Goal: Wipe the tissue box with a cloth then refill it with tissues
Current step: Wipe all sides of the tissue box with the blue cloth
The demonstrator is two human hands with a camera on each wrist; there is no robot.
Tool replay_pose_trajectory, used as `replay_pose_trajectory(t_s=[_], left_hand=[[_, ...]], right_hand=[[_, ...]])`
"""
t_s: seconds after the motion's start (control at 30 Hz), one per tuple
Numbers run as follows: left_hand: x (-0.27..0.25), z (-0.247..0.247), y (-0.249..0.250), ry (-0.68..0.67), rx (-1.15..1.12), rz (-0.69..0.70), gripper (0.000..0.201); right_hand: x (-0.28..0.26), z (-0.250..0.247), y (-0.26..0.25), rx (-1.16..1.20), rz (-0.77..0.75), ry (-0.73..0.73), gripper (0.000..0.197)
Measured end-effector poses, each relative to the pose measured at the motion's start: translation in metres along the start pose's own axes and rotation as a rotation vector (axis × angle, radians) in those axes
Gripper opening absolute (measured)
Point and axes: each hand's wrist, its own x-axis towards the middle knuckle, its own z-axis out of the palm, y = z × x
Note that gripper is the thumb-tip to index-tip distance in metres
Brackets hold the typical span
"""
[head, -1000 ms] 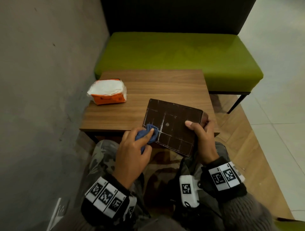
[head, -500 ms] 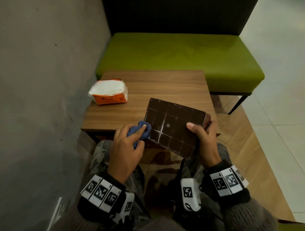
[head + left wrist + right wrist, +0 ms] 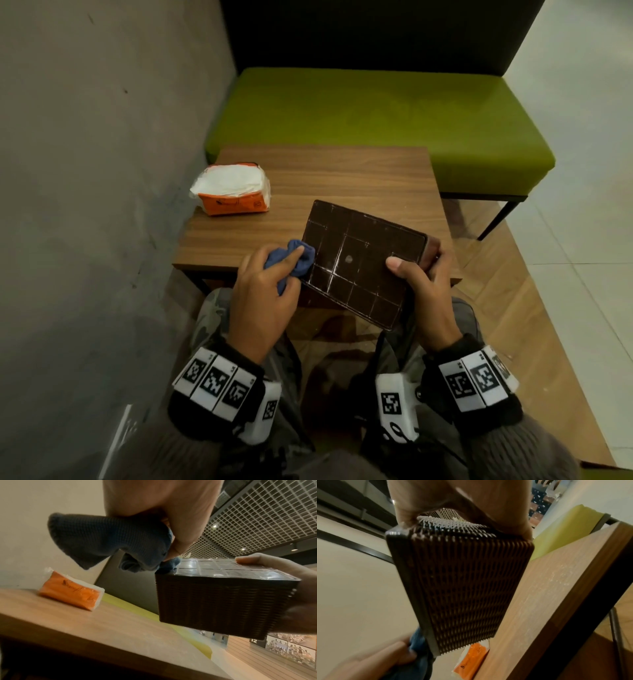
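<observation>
A dark brown woven tissue box (image 3: 363, 260) is held above the table's near edge, its gridded flat face turned up toward me. My right hand (image 3: 424, 284) grips its right end, thumb on the flat face and fingers round the side (image 3: 458, 588). My left hand (image 3: 263, 294) holds a bunched blue cloth (image 3: 291, 260) and presses it against the box's left edge (image 3: 171, 566). An orange-and-white pack of tissues (image 3: 233, 193) lies on the table at the back left (image 3: 72, 593).
The small wooden table (image 3: 342, 178) stands against a grey wall on the left. Behind it is a green bench (image 3: 376, 116) with a dark backrest. My knees sit under the table's near edge. Wood and tile floor lie to the right.
My left hand has slid the cloth from the box's lower left corner up along its left edge. The right hand keeps its hold, and the box has barely moved.
</observation>
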Motion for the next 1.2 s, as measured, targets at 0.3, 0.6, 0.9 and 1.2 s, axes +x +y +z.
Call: replay_pose_trajectory(t_s=[0.3, 0.6, 0.9, 1.2], left_hand=[[-0.009, 0.002, 0.000, -0.002, -0.020, 0.022, 0.043], [-0.019, 0.006, 0.005, -0.042, 0.043, 0.129, 0.048], [-0.029, 0.005, 0.010, -0.038, 0.025, 0.145, 0.047], [0.004, 0.000, 0.031, -0.047, 0.107, 0.270, 0.049]], right_hand=[[0.004, 0.000, -0.002, 0.075, 0.014, 0.073, 0.068], [0.002, 0.010, 0.005, 0.124, 0.101, 0.143, 0.091], [0.004, 0.004, 0.001, 0.095, 0.082, 0.096, 0.069], [0.001, 0.012, -0.010, 0.046, -0.037, 0.072, 0.065]])
